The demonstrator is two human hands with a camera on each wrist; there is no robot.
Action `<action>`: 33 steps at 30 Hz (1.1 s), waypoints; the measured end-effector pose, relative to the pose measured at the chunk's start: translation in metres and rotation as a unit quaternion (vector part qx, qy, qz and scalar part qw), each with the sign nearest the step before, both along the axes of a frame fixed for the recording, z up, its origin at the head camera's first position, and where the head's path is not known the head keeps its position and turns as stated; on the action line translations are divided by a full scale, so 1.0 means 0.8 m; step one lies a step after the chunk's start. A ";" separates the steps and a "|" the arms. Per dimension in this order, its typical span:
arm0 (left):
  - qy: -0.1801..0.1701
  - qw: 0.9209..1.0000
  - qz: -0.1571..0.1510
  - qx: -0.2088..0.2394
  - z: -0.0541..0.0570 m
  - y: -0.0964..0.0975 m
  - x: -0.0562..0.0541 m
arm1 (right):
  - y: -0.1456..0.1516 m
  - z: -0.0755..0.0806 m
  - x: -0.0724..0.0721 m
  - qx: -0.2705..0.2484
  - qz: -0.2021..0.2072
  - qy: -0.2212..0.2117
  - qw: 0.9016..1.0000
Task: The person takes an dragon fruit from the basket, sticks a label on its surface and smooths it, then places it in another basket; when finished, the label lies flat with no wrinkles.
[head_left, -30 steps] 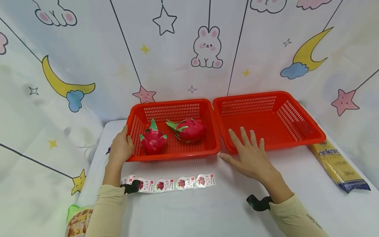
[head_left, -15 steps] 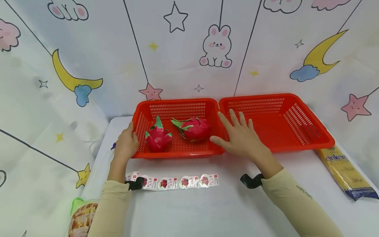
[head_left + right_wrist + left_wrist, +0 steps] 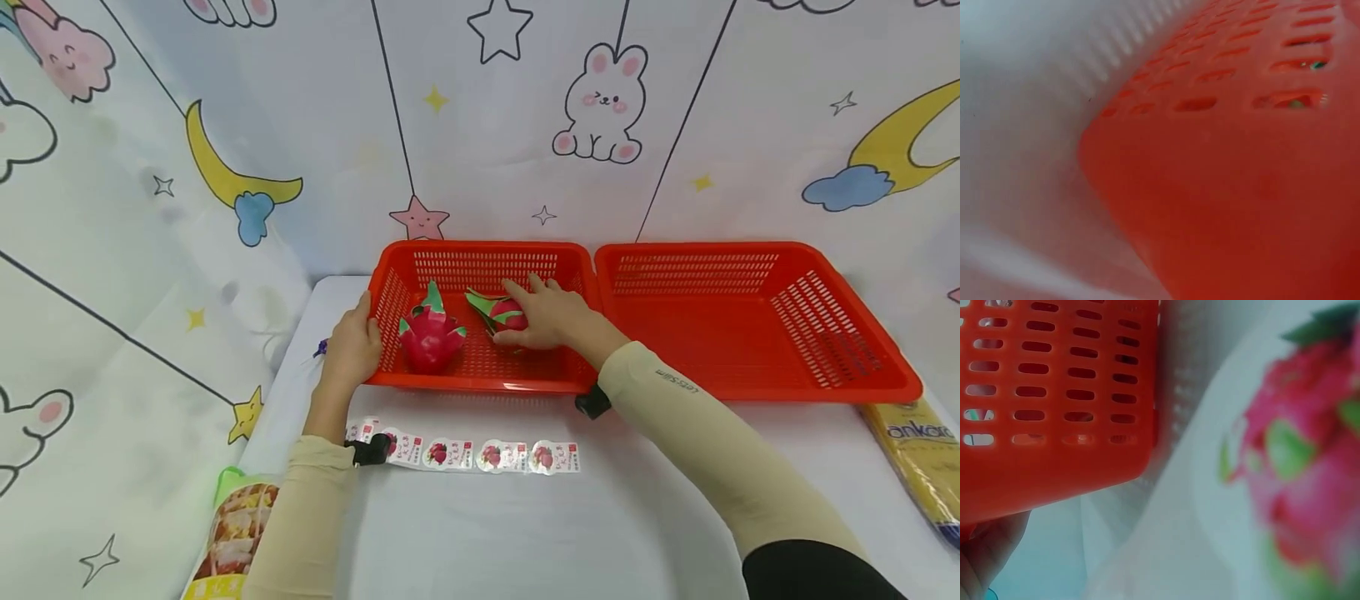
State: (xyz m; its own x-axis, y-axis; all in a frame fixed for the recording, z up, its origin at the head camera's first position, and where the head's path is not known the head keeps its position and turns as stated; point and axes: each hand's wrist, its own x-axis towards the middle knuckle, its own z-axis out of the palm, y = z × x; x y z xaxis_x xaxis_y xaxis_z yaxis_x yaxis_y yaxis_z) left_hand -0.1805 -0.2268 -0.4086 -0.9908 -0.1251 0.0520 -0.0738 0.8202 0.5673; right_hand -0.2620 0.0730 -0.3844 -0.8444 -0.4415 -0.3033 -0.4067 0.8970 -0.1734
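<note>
Two pink dragon fruits lie in the left red plastic basket (image 3: 480, 385). The left fruit (image 3: 431, 340) stands with its green tip up. The other dragon fruit (image 3: 508, 315) lies on its side, its right part covered by my right hand (image 3: 551, 317). That hand reaches over it with fingers and thumb spread to its far and near sides; whether it grips cannot be seen. My left hand (image 3: 352, 346) holds the basket's left rim, its fingers under the edge in the left wrist view. The right wrist view shows only the basket's outer wall (image 3: 1222, 181).
A second red basket (image 3: 697, 333) stands against the first on the right. A strip of dragon fruit stickers (image 3: 487, 456) lies in front. A yellow "ankara" packet (image 3: 918, 458) sits at right, a food bag (image 3: 236, 533) at front left. A printed curtain (image 3: 480, 125) hangs behind.
My right hand has moved left, from the front of the right basket to over the lying dragon fruit. My left hand has stayed at the basket's rim. The head view has turned rightward less than it turned left.
</note>
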 end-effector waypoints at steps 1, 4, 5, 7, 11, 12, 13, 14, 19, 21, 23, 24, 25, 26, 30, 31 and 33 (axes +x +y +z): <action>0.002 1.000 0.000 -0.001 0.000 0.001 -0.001 | 0.000 -0.001 -0.002 0.003 -0.004 -0.007 1.000; 0.008 1.000 0.002 -0.004 0.001 0.001 -0.001 | -0.002 -0.003 -0.005 0.009 -0.011 -0.015 1.000; 0.008 1.000 0.004 -0.004 0.002 0.001 -0.001 | -0.003 -0.003 -0.006 0.009 -0.013 -0.017 1.000; 0.005 1.000 0.007 -0.003 0.002 0.001 -0.001 | -0.005 -0.003 -0.006 0.007 -0.017 -0.019 1.000; -0.001 1.000 0.009 -0.001 0.001 0.001 -0.001 | -0.007 -0.002 -0.003 0.003 -0.019 -0.023 1.000; -0.001 1.000 0.008 -0.004 0.000 0.001 -0.001 | -0.007 -0.002 -0.003 0.004 -0.019 -0.023 1.000; -0.001 1.000 0.007 -0.005 -0.001 0.001 -0.001 | -0.007 -0.002 -0.002 0.004 -0.018 -0.023 1.000; -0.002 1.000 0.007 -0.006 -0.001 0.001 -0.001 | -0.007 -0.002 -0.002 0.004 -0.018 -0.023 1.000; -0.003 1.000 0.005 -0.008 -0.003 0.001 -0.003 | -0.005 0.000 0.001 0.006 -0.012 -0.016 1.000; -0.003 1.000 0.002 -0.010 -0.003 0.005 -0.003 | 0.001 0.005 0.005 0.004 -0.009 -0.006 1.000; -0.002 1.000 0.000 -0.010 -0.002 0.007 -0.003 | 0.007 0.014 0.010 0.000 -0.003 0.006 1.000; 0.000 1.000 -0.002 -0.011 -0.002 0.008 -0.003 | 0.010 0.020 0.014 -0.004 -0.001 0.014 1.000; 0.000 1.000 -0.002 -0.011 -0.001 0.008 -0.003 | 0.013 0.027 0.018 -0.007 0.001 0.023 1.000; -0.001 1.000 -0.003 -0.012 -0.001 0.008 -0.003 | 0.016 0.034 0.022 -0.010 0.005 0.031 0.999; -0.003 1.000 -0.002 -0.014 0.000 0.007 -0.002 | 0.031 0.068 0.048 -0.020 0.018 0.066 0.997; -0.003 1.000 -0.001 -0.015 0.000 0.007 -0.002 | 0.037 0.076 0.056 -0.022 0.021 0.074 0.997; -0.005 1.000 -0.002 -0.014 -0.001 0.007 -0.001 | 0.050 0.091 0.073 -0.029 0.027 0.088 0.995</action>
